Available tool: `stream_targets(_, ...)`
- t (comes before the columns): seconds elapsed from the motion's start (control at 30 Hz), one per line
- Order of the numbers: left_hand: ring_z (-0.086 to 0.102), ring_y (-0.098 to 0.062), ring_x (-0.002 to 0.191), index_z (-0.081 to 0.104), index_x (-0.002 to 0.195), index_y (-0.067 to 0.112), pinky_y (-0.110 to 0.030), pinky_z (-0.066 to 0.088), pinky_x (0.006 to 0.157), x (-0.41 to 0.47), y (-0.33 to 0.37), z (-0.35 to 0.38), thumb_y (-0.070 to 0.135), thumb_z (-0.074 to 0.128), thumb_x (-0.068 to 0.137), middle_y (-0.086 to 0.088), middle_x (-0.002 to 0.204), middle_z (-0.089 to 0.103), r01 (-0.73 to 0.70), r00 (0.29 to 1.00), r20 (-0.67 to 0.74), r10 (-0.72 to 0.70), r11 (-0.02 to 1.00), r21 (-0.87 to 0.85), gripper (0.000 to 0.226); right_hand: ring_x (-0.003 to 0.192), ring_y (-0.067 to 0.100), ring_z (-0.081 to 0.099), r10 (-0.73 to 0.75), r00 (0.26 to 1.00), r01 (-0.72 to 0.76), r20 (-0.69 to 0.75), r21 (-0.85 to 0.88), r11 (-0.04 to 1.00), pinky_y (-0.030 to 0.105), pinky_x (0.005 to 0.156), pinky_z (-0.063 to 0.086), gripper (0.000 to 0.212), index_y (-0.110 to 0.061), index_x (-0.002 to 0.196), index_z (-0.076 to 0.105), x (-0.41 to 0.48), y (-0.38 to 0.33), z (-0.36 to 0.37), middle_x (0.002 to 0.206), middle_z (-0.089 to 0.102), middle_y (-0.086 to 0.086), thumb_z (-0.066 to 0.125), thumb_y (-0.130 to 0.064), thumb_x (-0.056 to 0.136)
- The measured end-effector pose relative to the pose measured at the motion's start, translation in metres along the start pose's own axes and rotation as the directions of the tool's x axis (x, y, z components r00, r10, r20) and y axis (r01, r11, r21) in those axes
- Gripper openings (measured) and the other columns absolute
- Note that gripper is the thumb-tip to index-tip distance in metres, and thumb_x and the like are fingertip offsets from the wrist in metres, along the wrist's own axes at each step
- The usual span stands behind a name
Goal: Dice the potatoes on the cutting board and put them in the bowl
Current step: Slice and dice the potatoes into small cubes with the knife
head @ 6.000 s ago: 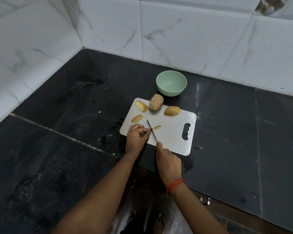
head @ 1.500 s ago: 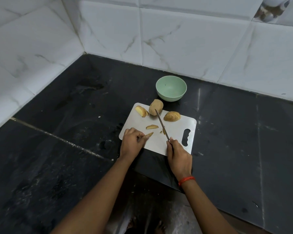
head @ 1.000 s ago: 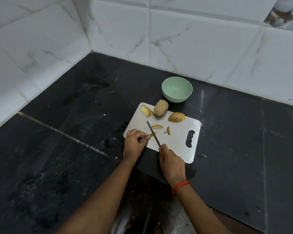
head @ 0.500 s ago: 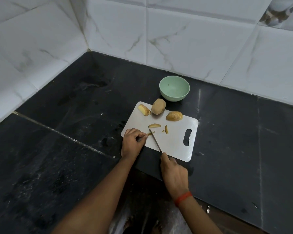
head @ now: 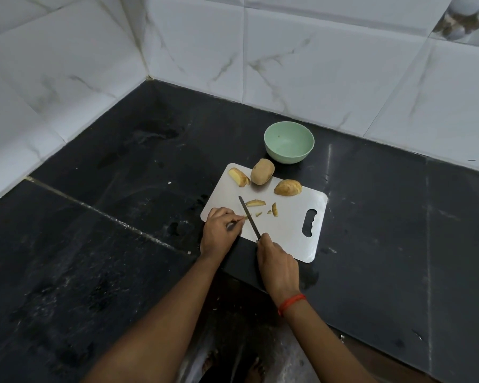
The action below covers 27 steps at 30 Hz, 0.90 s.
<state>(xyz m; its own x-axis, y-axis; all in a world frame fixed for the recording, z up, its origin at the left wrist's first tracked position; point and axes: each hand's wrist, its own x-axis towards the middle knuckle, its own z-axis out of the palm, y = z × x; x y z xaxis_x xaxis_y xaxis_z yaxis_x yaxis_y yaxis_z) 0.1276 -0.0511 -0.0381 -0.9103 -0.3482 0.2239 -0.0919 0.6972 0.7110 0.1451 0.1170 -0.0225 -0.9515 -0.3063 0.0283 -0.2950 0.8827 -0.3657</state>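
- The left hand (head: pixel 219 230) is resting on the near left corner of the cutting board (head: pixel 288 236). Its fingers are curled and its fingertips are pinching a thin potato sliver (head: pixel 244 217) down against the board.
- The right hand (head: pixel 278 265) is gripping the knife (head: pixel 249 220) in a closed fist at the near edge of the board, with the handle hidden inside the hand.
- The blade is pointing away and slightly left, lying just right of the pinched sliver. Whether it is touching the sliver cannot be told.
- A cut strip (head: pixel 255 202) is lying beside the blade tip on its right, and a short piece (head: pixel 274 209) is lying further right, with tiny scraps between them.
- Along the far edge of the board, a wedge (head: pixel 239 176) is sitting on the left, a whole potato (head: pixel 262 171) just beside it, and a half potato (head: pixel 287 187) to the right, a little apart.
- The green bowl (head: pixel 285 158) is standing on the black counter (head: pixel 122 244) just beyond the far edge of the board, behind the whole potato.
- A red band (head: pixel 291 303) is circling the right wrist.
- A white tiled wall (head: pixel 315 64) is rising behind the counter.
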Motion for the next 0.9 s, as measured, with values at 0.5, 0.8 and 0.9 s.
stream_targets(0.5, 0.056, -0.008, 0.094, 0.081, 0.101, 0.015, -0.002, 0.037, 0.079, -0.001, 0.000, -0.002, 0.023, 0.083, 0.084, 0.007, 0.091, 0.069, 0.055, 0.998, -0.031, -0.058, 0.996, -0.069, 0.019, 0.052, 0.034, 0.059, 0.036, 0.996, -0.032, -0.082, 0.047, 0.998, 0.033, 0.043, 0.036, 0.021, -0.020, 0.090, 0.039, -0.020, 0.004, -0.003, 0.069, 0.060, 0.004, 0.036, -0.037, 0.103)
stream_targets(0.8, 0.049, -0.006, 0.092, 0.081, 0.094, 0.014, -0.002, 0.034, 0.078, 0.001, -0.001, -0.002, 0.020, 0.078, 0.087, 0.006, 0.090, 0.067, 0.019, 1.000, -0.010, -0.019, 1.000, -0.019, 0.010, 0.069, 0.036, 0.065, 0.025, 0.999, -0.025, 0.040, 0.003, 1.000, 0.034, 0.051, 0.038, 0.018, -0.022, 0.094, 0.030, -0.006, -0.008, 0.001, 0.084, 0.065, 0.006, 0.034, -0.034, 0.106)
stream_targets(0.9, 0.050, -0.007, 0.092, 0.081, 0.095, 0.013, -0.002, 0.034, 0.078, 0.001, -0.001, -0.002, 0.020, 0.078, 0.088, 0.005, 0.091, 0.068, 0.012, 1.000, -0.011, -0.012, 1.000, -0.008, 0.010, 0.054, 0.031, 0.061, -0.011, 1.000, 0.013, 0.024, -0.076, 0.997, 0.031, 0.045, 0.034, 0.012, -0.021, 0.097, 0.038, -0.006, -0.010, 0.003, 0.073, 0.062, 0.004, 0.049, -0.024, 0.101)
